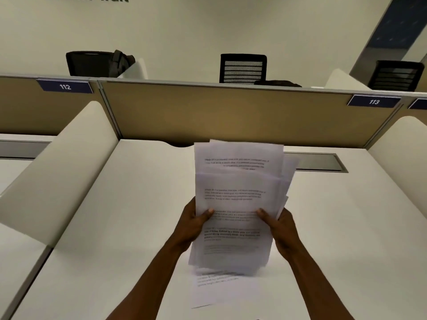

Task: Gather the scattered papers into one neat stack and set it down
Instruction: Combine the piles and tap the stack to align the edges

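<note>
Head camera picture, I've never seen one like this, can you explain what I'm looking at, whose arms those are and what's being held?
The one picture comes from a camera worn on a person's head, looking forward and down. The arms are that person's own. The left hand and right hand grip a loose, uneven bundle of printed papers by its sides, above a white desk. One more sheet seems to lie on the desk below the bundle. Behind are a tan divider and office chairs.
</note>
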The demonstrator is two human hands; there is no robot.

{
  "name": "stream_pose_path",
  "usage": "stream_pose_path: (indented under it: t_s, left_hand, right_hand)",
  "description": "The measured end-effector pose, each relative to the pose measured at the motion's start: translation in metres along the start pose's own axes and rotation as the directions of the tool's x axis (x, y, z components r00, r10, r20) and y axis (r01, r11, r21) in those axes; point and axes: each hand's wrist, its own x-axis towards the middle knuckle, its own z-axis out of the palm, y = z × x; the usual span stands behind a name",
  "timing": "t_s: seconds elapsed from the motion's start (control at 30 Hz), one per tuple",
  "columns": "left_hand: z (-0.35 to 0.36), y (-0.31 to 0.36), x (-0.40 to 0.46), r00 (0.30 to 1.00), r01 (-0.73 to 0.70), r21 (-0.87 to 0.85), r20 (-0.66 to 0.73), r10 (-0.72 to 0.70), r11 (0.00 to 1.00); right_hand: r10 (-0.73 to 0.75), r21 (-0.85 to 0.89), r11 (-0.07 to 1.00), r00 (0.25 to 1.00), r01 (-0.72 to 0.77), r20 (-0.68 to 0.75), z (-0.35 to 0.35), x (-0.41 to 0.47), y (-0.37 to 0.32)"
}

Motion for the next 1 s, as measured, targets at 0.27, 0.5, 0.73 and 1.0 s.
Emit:
stream_pose_path:
  t_s: [0.27,0.5,0.73,1.0]
  left_hand:
    - [0.012,0.01,0.007,0.996,-0.059,-0.071,-0.067,0.054,0.996]
    - [0.019,-0.003,0.002,0.997,-0.054,-0.04,-0.052,0.052,0.998]
    - [0.016,-0.018,0.003,1.0,0.014,0.028,-0.026,-0.014,1.0]
    - [-0.01,-0.053,-0.018,0.88,0.36,0.168,-0.387,-0.275,0.918]
  right_hand:
    - [-0.151,-0.012,0.988,0.988,0.151,-0.034,0.0,-0.006,-0.011]
    - [-0.123,-0.02,0.992,0.989,0.122,-0.08,-0.003,-0.011,0.012]
    - [-0.168,-0.255,0.957,0.981,0.139,-0.096,-0.007,-0.006,0.023]
    - [-0.09,-0.044,0.996,0.979,0.083,-0.185,-0.043,0.005,0.004]
